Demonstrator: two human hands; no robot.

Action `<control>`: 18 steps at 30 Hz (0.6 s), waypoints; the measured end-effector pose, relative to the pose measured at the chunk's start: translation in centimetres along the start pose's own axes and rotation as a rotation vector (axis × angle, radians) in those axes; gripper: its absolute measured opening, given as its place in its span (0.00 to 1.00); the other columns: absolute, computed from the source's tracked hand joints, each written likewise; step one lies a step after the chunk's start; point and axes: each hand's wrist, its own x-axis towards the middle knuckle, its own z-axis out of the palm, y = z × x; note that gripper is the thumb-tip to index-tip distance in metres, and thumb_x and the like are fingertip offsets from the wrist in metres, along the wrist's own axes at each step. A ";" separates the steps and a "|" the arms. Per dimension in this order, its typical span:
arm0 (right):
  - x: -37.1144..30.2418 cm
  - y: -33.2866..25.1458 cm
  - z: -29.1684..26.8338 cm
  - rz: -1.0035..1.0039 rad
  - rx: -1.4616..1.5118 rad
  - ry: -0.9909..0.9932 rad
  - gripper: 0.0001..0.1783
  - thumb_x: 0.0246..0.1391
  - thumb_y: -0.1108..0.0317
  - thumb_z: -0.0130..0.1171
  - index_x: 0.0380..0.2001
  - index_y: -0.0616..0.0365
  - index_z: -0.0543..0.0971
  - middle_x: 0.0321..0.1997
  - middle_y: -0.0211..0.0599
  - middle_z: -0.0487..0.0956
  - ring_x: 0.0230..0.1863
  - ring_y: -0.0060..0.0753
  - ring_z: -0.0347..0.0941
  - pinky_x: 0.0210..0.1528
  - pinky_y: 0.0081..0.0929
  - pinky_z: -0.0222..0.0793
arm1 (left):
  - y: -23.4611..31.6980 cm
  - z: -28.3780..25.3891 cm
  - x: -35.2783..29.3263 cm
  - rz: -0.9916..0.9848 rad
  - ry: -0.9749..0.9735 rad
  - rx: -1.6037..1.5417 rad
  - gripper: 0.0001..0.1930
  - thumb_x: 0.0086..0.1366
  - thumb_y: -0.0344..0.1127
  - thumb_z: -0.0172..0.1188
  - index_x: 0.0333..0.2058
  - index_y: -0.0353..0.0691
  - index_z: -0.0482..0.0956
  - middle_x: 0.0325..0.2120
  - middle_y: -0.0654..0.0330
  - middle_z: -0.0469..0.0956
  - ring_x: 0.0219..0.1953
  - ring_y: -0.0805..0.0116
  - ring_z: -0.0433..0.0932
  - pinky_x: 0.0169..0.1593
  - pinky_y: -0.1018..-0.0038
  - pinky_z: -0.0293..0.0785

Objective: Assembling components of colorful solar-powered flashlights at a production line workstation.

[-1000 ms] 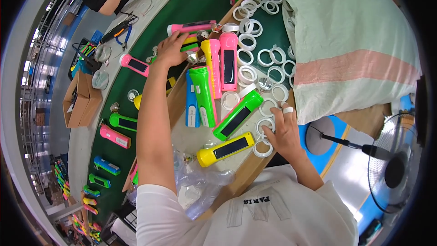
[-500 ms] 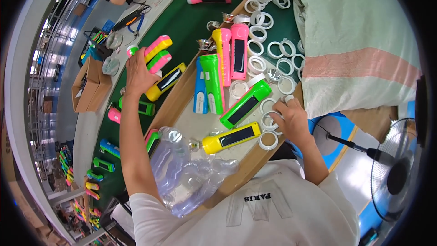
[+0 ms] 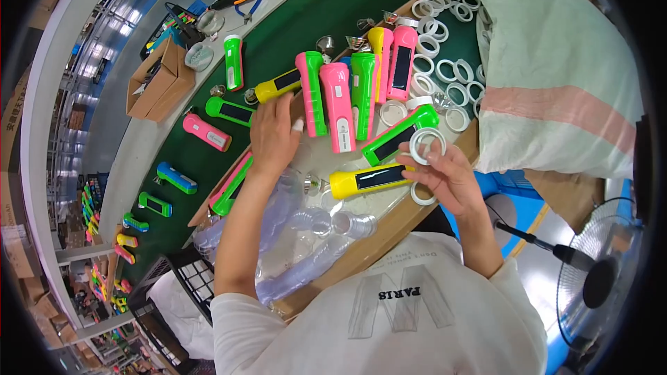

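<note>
White ring (image 3: 413,144), held up at the fingertips of the right hand (image 3: 450,179): we find it above and to the left of that palm, its round opening turned toward us. A ring has no long axis, so we take our bearings from the green flashlight (image 3: 390,142) that shows just behind it; that body slants from lower left to upper right, its white-ringed end at the upper right. Whether ring and flashlight touch, we cannot tell. The right hand is plainly the nearer one, pinching the ring between thumb and fingers. Just below, a yellow flashlight (image 3: 344,185) lies nearly level, its right end reaching under those fingers. Well apart to the left, the left hand (image 3: 275,135) is palm down with nothing visible in its grasp; we cannot tell whether its fingertips touch the yellow-and-black flashlight (image 3: 286,82) beyond them. Between the hands, a pink flashlight (image 3: 339,107) and a green-and-pink flashlight (image 3: 311,94) lie side by side, lengthwise away from us. Farther out we see loose white rings (image 3: 429,55), clear plastic parts (image 3: 267,222), a green belt (image 3: 292,35) and a pale sack (image 3: 556,48) at the right.
</note>
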 end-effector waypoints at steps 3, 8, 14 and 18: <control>0.3 2.0 1.2 0.068 0.128 -0.067 0.19 0.66 0.52 0.42 0.39 0.58 0.70 0.54 0.57 0.73 0.52 0.49 0.75 0.47 0.37 0.78 | 0.3 0.2 -4.2 -0.030 -0.298 0.103 0.16 0.48 0.29 0.63 0.39 0.39 0.78 0.36 0.53 0.76 0.44 0.52 0.72 0.49 0.59 0.66; 2.6 4.3 3.9 0.235 0.226 -0.048 0.24 0.68 0.47 0.35 0.32 0.55 0.71 0.47 0.52 0.77 0.42 0.41 0.79 0.36 0.32 0.77 | 0.2 1.5 -5.7 -0.044 -0.337 -0.055 0.19 0.45 0.31 0.64 0.40 0.39 0.78 0.34 0.53 0.76 0.44 0.52 0.72 0.50 0.61 0.65; 3.4 6.1 4.2 0.261 0.331 -0.043 0.22 0.65 0.52 0.41 0.43 0.62 0.73 0.48 0.55 0.76 0.45 0.44 0.78 0.47 0.36 0.78 | 0.5 -0.3 -5.4 0.046 -0.276 0.095 0.14 0.45 0.28 0.64 0.35 0.37 0.81 0.31 0.53 0.78 0.40 0.52 0.76 0.45 0.60 0.70; 3.1 6.0 5.0 0.267 0.323 0.018 0.23 0.65 0.52 0.42 0.44 0.62 0.74 0.48 0.55 0.77 0.46 0.44 0.78 0.48 0.37 0.77 | 2.1 -3.9 -4.5 -0.317 -0.104 -0.543 0.12 0.52 0.23 0.58 0.37 0.35 0.82 0.26 0.56 0.81 0.24 0.67 0.78 0.26 0.75 0.73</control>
